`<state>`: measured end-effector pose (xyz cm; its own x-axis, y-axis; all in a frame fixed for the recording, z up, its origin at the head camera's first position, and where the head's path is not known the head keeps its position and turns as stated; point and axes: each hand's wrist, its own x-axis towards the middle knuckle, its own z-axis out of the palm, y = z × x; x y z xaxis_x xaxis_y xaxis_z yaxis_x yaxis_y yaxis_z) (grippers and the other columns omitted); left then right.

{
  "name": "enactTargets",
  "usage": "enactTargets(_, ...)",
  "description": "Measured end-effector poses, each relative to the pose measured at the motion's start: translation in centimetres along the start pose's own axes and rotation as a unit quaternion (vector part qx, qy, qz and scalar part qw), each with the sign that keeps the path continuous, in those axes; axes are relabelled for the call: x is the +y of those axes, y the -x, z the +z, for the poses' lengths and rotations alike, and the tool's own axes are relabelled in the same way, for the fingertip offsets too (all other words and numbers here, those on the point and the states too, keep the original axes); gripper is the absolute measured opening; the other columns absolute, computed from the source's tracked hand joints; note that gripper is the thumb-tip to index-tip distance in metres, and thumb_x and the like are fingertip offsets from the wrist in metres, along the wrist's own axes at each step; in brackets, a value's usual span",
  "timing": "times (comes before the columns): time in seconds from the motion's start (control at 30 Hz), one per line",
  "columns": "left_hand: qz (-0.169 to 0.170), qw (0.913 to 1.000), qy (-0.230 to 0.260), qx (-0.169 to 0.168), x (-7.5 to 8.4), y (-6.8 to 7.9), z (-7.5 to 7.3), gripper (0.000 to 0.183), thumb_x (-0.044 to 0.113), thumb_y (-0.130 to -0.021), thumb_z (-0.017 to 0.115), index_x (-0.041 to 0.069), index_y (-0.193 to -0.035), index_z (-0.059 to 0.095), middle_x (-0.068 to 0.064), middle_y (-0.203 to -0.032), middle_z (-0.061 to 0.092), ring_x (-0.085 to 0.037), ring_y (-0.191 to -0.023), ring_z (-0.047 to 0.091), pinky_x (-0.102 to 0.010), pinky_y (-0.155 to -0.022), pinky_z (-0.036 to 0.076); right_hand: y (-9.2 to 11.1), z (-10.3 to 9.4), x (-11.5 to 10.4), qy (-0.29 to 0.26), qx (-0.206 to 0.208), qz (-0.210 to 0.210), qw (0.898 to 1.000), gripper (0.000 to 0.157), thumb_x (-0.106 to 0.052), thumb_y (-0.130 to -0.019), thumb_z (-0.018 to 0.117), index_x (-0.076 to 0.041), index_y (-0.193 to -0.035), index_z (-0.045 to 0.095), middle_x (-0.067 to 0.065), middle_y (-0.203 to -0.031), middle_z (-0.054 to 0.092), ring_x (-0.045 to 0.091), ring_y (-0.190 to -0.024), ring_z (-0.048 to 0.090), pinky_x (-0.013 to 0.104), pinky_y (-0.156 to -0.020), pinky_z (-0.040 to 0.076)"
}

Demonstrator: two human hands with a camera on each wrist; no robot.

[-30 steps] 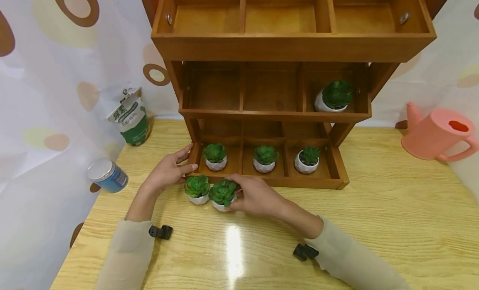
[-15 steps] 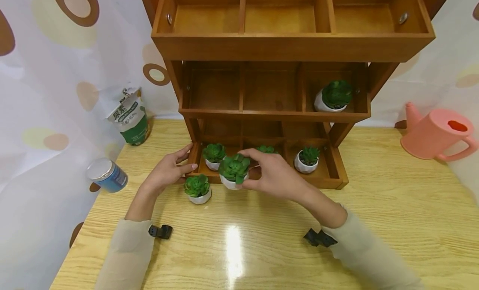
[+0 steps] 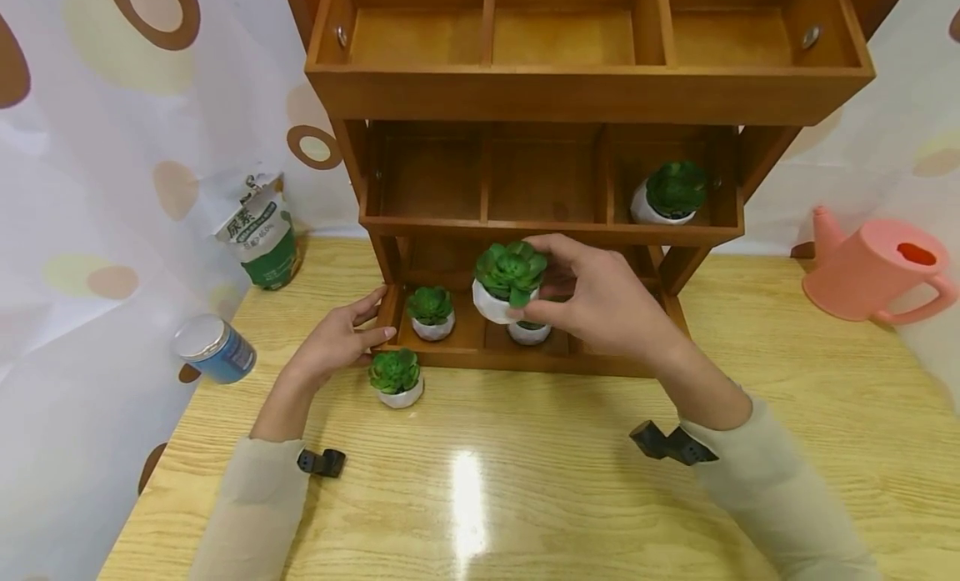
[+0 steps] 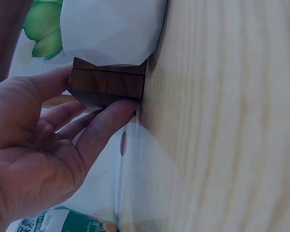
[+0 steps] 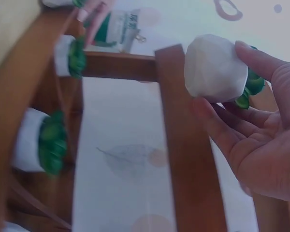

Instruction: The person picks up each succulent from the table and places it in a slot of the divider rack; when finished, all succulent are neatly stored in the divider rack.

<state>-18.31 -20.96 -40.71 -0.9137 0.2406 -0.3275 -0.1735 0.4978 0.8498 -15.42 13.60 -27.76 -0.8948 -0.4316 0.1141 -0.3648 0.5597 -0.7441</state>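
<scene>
My right hand (image 3: pixel 615 302) holds a potted succulent (image 3: pixel 508 274) by its white faceted pot, thumb on one side and fingers on the other. It hangs in the air before the wooden tiered shelf (image 3: pixel 585 97), below the middle tier's front edge. In the right wrist view the white pot (image 5: pixel 215 70) shows between thumb and fingers. My left hand (image 3: pixel 337 339) grips the lower tier's left end; the left wrist view shows thumb and fingers about the wooden corner (image 4: pixel 106 82). Close by, another succulent (image 3: pixel 396 377) stands on the table.
On the lower tier sit a left succulent (image 3: pixel 431 313) and a middle one (image 3: pixel 529 333), partly covered; my right hand hides the right compartment. A larger succulent (image 3: pixel 671 193) occupies the middle tier's right compartment. Around stand a pink watering can (image 3: pixel 873 268), blue tin (image 3: pixel 217 352) and green-white bag (image 3: pixel 262 239).
My right hand has lifted the succulent from the table beside the other one and carried it up and to the right, past the lower tier. The left hand has stayed in place.
</scene>
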Motion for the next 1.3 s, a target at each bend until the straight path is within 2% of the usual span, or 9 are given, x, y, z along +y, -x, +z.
enactTargets(0.27,-0.005,0.9999,0.011,-0.003,0.0,-0.1,-0.1,0.074,0.024,-0.103,0.061,0.032,-0.163,0.018,-0.020,-0.167,0.024,-0.036,-0.136,0.053,-0.050,-0.096,0.057,-0.7,-2.9,-1.7,0.033,0.058,-0.017,0.998,0.058,-0.021,-0.085,0.084,-0.016,-0.138,0.060,0.004,-0.117,0.074,0.019,-0.103,0.073,0.032,-0.087,0.059)
enactTargets(0.47,-0.009,0.9999,0.014,-0.004,0.0,-0.2,0.0,0.075,0.024,-0.103,0.061,0.032,-0.163,0.018,-0.019,-0.167,0.024,-0.036,-0.136,0.053,-0.050,-0.096,0.056,-1.8,-4.7,-1.8,0.061,0.092,0.002,0.994,0.059,-0.025,-0.086,0.082,-0.014,-0.139,0.059,0.005,-0.121,0.072,0.021,-0.104,0.070,0.016,-0.081,0.052)
enactTargets(0.57,-0.010,0.9999,0.013,-0.003,0.0,-0.2,0.0,0.075,0.025,-0.103,0.062,0.033,-0.163,0.018,-0.019,-0.167,0.024,-0.036,-0.136,0.053,-0.051,-0.097,0.056,-2.3,-5.3,-1.7,0.068,0.105,0.011,0.992,0.060,-0.031,-0.086,0.081,-0.014,-0.140,0.058,0.006,-0.120,0.072,0.021,-0.105,0.070,0.013,-0.079,0.048)
enactTargets(0.67,-0.011,0.9999,0.012,-0.002,-0.1,-0.2,0.0,0.075,0.025,-0.103,0.062,0.033,-0.163,0.018,-0.019,-0.167,0.024,-0.037,-0.137,0.053,-0.051,-0.097,0.055,-2.7,-5.8,-1.5,0.075,0.113,0.018,0.991,0.062,-0.036,-0.086,0.081,-0.014,-0.140,0.058,0.007,-0.119,0.073,0.020,-0.106,0.070,0.018,-0.080,0.048)
enactTargets(0.93,-0.013,0.9998,0.013,-0.001,-0.1,-0.1,0.1,0.075,0.025,-0.103,0.062,0.033,-0.163,0.018,-0.019,-0.167,0.024,-0.038,-0.138,0.051,-0.052,-0.098,0.055,-3.9,-6.6,-0.8,0.097,0.126,0.019,0.987,0.066,-0.041,-0.087,0.079,-0.012,-0.142,0.057,0.011,-0.125,0.072,0.027,-0.113,0.069,0.046,-0.092,0.053)
enactTargets(1.13,-0.011,0.9999,0.013,-0.002,0.0,-0.1,0.1,0.074,0.025,-0.103,0.062,0.032,-0.163,0.019,-0.019,-0.167,0.025,-0.037,-0.137,0.052,-0.051,-0.096,0.056,-4.6,-7.0,-0.4,0.114,0.128,0.016,0.985,0.062,-0.037,-0.089,0.078,-0.013,-0.142,0.057,0.010,-0.132,0.068,0.030,-0.121,0.065,0.052,-0.101,0.051)
enactTargets(1.3,-0.011,0.9999,0.013,-0.002,0.0,-0.1,0.0,0.074,0.024,-0.103,0.061,0.033,-0.163,0.019,-0.019,-0.167,0.024,-0.037,-0.137,0.053,-0.051,-0.096,0.056,-5.0,-7.2,-0.2,0.111,0.124,0.014,0.986,0.063,-0.035,-0.090,0.078,-0.017,-0.146,0.055,0.008,-0.135,0.066,0.030,-0.123,0.065,0.051,-0.101,0.051)
